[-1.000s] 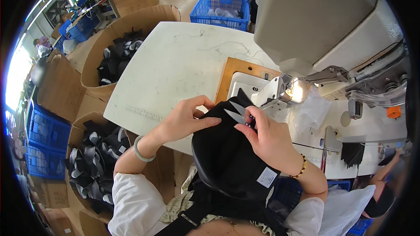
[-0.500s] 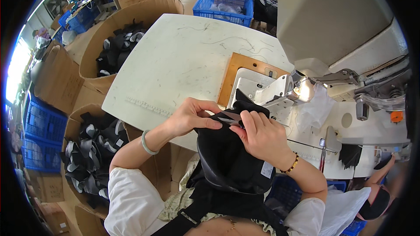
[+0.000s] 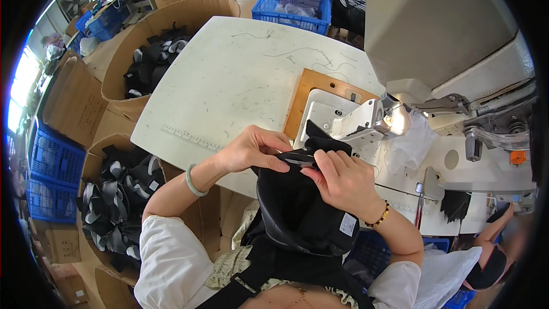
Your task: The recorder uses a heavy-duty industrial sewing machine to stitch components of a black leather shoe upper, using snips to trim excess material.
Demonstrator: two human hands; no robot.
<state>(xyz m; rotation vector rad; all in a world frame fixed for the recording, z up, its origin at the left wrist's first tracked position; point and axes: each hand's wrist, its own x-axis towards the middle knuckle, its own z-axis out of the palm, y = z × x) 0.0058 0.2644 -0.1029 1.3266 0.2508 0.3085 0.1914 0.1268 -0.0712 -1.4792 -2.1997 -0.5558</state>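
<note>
A black sewn fabric piece [image 3: 297,212], hollow like a pouch, hangs from both hands in front of my chest. My left hand [image 3: 254,150] is closed on its upper edge, thumb and fingers pinching the cloth. Close beside it, my right hand [image 3: 346,180] grips the same edge with bent fingers. A narrow grey strip [image 3: 299,158] shows between the two pinches. A white label [image 3: 347,224] is on the piece's lower right side. Above the hands, a black flap [image 3: 316,130] sticks up next to the sewing machine's work arm [image 3: 354,123].
The white table [image 3: 229,80] bears loose threads and a printed ruler scale. At right stands the large sewing machine head [image 3: 434,23]. Cardboard boxes [image 3: 117,91] of black and grey pieces [image 3: 117,206] are at left. A blue crate [image 3: 291,3] stands beyond; another person's arm [image 3: 497,232] shows lower right.
The grey strip between my fingers has turned and shows narrower than before. Both hands keep their pinch on the black fabric piece and have barely shifted.
</note>
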